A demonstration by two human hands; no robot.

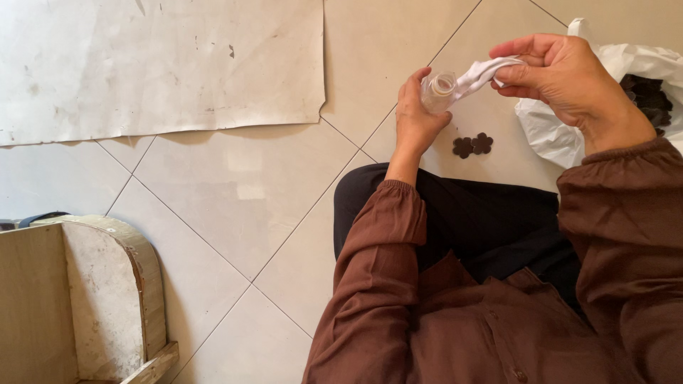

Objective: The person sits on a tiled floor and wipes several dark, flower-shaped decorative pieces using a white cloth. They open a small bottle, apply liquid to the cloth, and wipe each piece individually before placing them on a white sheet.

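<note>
The small jar [437, 91] is clear and colourless, and the cloth [484, 72] touching it is white. Just below the jar lie two dark brown flower-shaped pieces [473, 145] on the pale cream floor tiles [242, 192]. Right of the jar, a white plastic bag [562, 131] holds more dark pieces. The sleeves [384, 242] are reddish brown.

Tiled floor [235, 206]: paper sheet [156, 64], probably felt flowers [472, 145].
</note>
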